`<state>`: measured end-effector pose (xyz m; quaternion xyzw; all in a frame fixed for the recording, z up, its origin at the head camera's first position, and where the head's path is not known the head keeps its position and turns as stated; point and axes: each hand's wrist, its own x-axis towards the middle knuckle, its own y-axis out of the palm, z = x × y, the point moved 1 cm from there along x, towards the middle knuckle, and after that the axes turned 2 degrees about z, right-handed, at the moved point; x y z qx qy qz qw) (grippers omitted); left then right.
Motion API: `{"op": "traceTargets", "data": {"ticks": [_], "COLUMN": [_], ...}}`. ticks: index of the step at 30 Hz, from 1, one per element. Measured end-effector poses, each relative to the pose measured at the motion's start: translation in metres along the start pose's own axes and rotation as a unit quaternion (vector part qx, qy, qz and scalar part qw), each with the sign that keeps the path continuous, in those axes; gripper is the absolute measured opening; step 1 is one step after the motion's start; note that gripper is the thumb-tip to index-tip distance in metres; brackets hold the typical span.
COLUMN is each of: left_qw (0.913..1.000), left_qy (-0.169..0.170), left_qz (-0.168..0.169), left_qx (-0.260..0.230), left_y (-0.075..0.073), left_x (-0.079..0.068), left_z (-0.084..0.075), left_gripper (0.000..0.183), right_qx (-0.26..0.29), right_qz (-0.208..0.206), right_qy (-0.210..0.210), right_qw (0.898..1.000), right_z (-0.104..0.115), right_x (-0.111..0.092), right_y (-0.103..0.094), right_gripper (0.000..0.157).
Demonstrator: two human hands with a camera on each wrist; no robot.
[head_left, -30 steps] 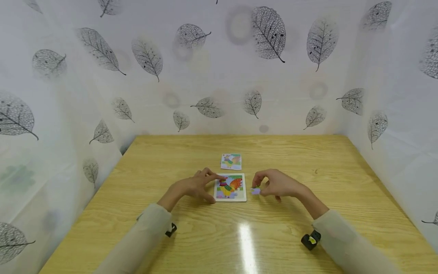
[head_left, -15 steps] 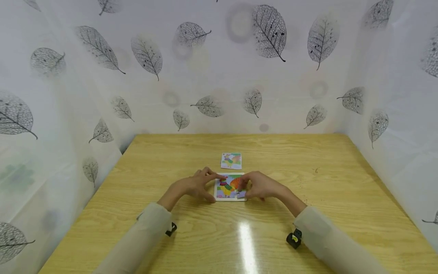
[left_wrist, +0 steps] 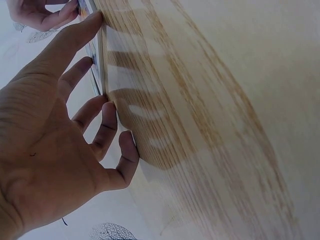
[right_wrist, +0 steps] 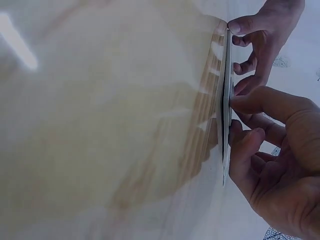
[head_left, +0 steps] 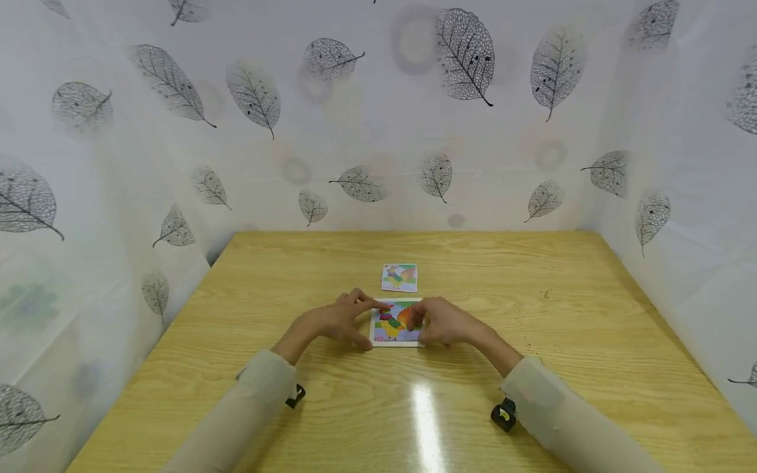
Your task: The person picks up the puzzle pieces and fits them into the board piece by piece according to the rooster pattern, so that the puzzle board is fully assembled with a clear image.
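Note:
A small jigsaw puzzle (head_left: 388,327) with a colourful rooster picture lies flat in a white-rimmed tray (head_left: 397,344). On its left side rests my left hand (head_left: 336,320), thumb at the near corner and index finger extended over the picture. The left wrist view shows that hand's (left_wrist: 55,135) thumb against the tray's edge, other fingers loosely bent. Over the tray's right part, my right hand (head_left: 454,320) holds a lilac puzzle piece down at the lower right corner; curled fingers mostly hide it. In the right wrist view, its thumb and fingertips (right_wrist: 241,104) meet the puzzle's surface.
A smaller rooster picture card (head_left: 399,278) lies just beyond the tray on the wooden table (head_left: 296,263). Leaf-printed white sheets (head_left: 378,118) enclose the table at the back and sides. Black camera mounts (head_left: 504,415) hang at both wrists.
My right hand has moved left from beside the tray onto its right part, bringing the lilac piece down into the lower right corner. My left hand has stayed put.

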<state>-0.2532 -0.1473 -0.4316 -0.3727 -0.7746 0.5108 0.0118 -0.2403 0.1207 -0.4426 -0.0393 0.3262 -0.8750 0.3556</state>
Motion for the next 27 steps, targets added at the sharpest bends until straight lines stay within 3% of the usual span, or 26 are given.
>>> {"op": "traceTargets", "data": {"ticks": [9,15,24,27], "left_qw": [1.0000,1.0000,0.9999,0.9999], "left_qy": [0.005,0.007,0.001,0.006], "left_qz": [0.001,0.005,-0.008,-0.007], "left_qx": [0.005,0.002,-0.011,-0.010], "left_y": [0.000,0.000,-0.002,-0.002], "left_x": [0.004,0.006,0.002,0.002], "left_z": [-0.001,-0.001,0.002,0.003], "left_gripper": [0.080,0.080,0.081,0.082], "right_qx": [-0.003,-0.033,0.006,0.015], "right_qz": [-0.019,-0.021,0.020,0.013], "right_qy": [0.012,-0.021,-0.054,-0.055], "right_qw": [1.000,0.999,0.998,0.998], "right_z": [-0.004,-0.007,-0.016,-0.020], "right_x": [-0.003,-0.009,-0.026,-0.033], "right_y": [-0.003,-0.008,-0.010,-0.014], "right_gripper": [0.020,0.017,0.018,0.022]}}
